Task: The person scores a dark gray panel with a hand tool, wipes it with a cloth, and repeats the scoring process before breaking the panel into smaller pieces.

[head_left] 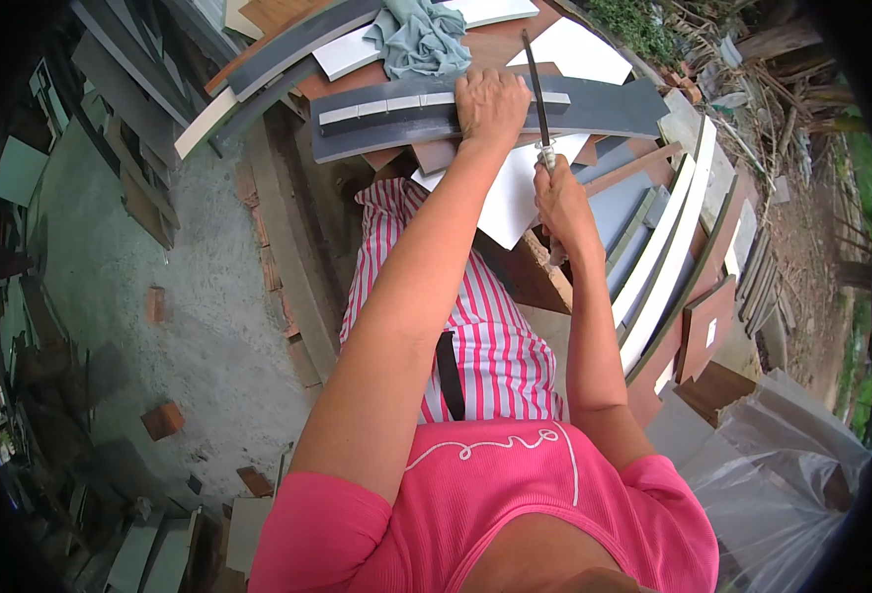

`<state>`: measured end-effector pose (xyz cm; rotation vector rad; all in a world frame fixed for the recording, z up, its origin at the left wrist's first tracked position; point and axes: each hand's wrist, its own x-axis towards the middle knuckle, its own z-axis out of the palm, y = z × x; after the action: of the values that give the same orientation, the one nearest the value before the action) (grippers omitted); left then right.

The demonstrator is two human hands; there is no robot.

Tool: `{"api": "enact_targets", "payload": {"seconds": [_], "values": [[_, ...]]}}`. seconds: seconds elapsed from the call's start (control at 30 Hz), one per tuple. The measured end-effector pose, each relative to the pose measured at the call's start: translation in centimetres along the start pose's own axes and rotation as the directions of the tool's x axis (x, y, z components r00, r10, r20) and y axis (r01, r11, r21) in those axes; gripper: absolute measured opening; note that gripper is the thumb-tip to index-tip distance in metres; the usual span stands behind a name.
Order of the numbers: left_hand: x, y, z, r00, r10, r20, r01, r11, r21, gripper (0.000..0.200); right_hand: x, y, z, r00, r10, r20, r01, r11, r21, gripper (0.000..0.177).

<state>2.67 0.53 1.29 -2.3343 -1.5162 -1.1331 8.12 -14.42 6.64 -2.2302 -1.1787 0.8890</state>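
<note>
My left hand [493, 102] presses down with bent fingers over a narrow pale strip [386, 105] marked by thin cross lines. Under the strip lies a long dark grey board [614, 104], set crosswise on a pile of boards. My right hand [562, 203] is closed round the pale handle of a long, thin, dark-bladed tool [537, 84]. Its blade points away from me, tip up, and overlaps the strip to the right of my left hand. A crumpled grey-green cloth [418, 38] lies just beyond the board.
White and brown panels [668, 247] are stacked at the right, beside clear plastic sheeting [782, 465]. On the left, a concrete floor [208, 346] carries loose brick pieces [163, 420]. Boards [129, 74] lean at the upper left. Plants and debris [782, 89] lie beyond the pile.
</note>
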Motion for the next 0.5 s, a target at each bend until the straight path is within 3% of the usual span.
{"api": "enact_targets", "payload": {"seconds": [0.17, 0.3, 0.37, 0.5], "values": [[0.0, -0.2, 0.2, 0.999, -0.024, 0.028, 0.024, 1.0, 0.004, 0.028, -2.5, 2.8, 1.4, 0.996, -0.069, -0.054, 0.067, 0.997, -0.028, 0.031], [-0.4, -0.2, 0.1, 1.0, -0.003, 0.027, 0.003, 1.0, -0.005, 0.028, -5.0, 1.9, 0.6, 0.989, 0.138, 0.058, -0.142, 0.988, 0.059, 0.03], [-0.1, 0.1, 0.0, 1.0, 0.002, 0.006, -0.002, 1.0, 0.0, 0.029, -2.2, 3.3, 0.7, 0.997, -0.065, -0.048, 0.063, 0.997, -0.04, 0.03], [0.0, -0.1, -0.1, 1.0, -0.011, 0.023, 0.011, 1.0, 0.002, 0.028, 0.4, -0.3, 0.3, 1.0, -0.002, -0.017, 0.002, 1.0, -0.01, 0.031]]}}
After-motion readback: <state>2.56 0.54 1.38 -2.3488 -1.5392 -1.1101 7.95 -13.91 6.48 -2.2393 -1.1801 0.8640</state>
